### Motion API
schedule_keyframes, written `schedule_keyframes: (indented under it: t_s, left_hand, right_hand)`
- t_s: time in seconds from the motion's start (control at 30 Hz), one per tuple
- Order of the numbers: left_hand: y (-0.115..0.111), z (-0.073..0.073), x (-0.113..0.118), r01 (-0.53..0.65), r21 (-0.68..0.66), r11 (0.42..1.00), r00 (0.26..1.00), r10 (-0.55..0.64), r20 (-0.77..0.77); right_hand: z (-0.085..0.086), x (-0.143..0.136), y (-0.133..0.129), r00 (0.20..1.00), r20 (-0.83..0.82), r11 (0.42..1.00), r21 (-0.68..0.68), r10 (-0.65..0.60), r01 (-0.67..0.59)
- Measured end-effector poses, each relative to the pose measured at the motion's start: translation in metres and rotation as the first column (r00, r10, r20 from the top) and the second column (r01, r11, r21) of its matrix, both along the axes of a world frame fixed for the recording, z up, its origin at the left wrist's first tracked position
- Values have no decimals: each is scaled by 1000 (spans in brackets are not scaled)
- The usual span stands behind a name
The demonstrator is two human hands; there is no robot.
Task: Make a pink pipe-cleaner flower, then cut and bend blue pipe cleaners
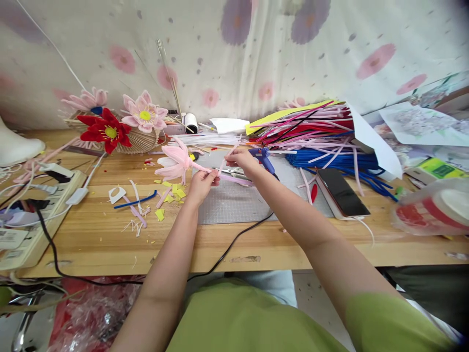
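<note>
My left hand (203,185) is closed on the stem of a pale pink pipe-cleaner flower (175,162), whose petals point left. A thin pink pipe cleaner (222,165) runs up from the stem, and my right hand (240,160) pinches it. Both hands are above a grey cutting mat (234,208). Behind and beneath them lie scissors (234,171), partly hidden by the right hand and the stem. A blue glue gun (263,157) rests just right of my right hand.
Yellow scraps (178,190) and pipe-cleaner offcuts lie left of the mat. A phone (343,191), blue pipe cleaners (330,160) and a plastic tub (436,205) are on the right. Finished flowers (110,132) and a power strip (47,215) occupy the left. A black cable (234,243) crosses the front edge.
</note>
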State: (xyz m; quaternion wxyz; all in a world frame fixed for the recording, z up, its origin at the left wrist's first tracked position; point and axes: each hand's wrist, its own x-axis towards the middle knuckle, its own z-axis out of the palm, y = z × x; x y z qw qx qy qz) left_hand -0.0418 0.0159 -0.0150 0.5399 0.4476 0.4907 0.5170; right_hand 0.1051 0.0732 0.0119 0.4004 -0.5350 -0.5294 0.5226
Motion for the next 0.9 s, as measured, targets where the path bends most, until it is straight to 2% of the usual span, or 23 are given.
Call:
schedule_keyframes:
  t_s: [0.1, 0.2, 0.33, 0.43, 0.53, 0.67, 0.73, 0.8, 0.83, 0.87, 0.9]
  left_hand:
    - [-3, 3, 2, 13, 18, 1000, 999, -14, 40]
    - [-4, 1, 3, -30, 12, 999, 999, 30, 32]
    - [-4, -1, 2, 6, 60, 998, 1000, -5, -7]
    - [-4, 3, 0, 73, 150, 986, 997, -68, -40]
    - [-5, 4, -2, 94, 189, 977, 995, -84, -59]
    - [-7, 5, -1, 44, 142, 989, 998, -36, -57]
    - [-7, 6, -1, 6, 121, 993, 999, 0, -46]
    - [-6, 6, -1, -32, 106, 994, 999, 36, -31]
    - [-5, 6, -1, -56, 99, 994, 998, 58, -21]
    - [-4, 6, -2, -80, 90, 993, 997, 81, -11]
    - [-3, 5, -3, -103, 81, 991, 995, 104, -2]
  right_hand:
    - [-8, 0, 0, 990, 79, 970, -220, 119, -99]
    - [-16, -1, -7, 948, 158, 913, -350, 276, -207]
    - [-16, -2, -14, 885, 165, 856, -382, 435, -349]
    - [-11, -3, -17, 845, 78, 774, -454, 529, -442]
    - [-8, -5, -19, 819, 65, 731, -497, 569, -468]
    - [-6, -5, -18, 785, 114, 707, -526, 610, -473]
    - [-3, -4, -18, 784, 197, 753, -486, 588, -443]
    - [3, 0, -20, 799, 396, 883, -326, 452, -338]
    - [6, 2, -23, 799, 515, 950, -167, 311, -263]
    - [8, 5, -26, 781, 610, 978, 41, 137, -204]
    - [10, 7, -29, 746, 665, 946, 263, -34, -191]
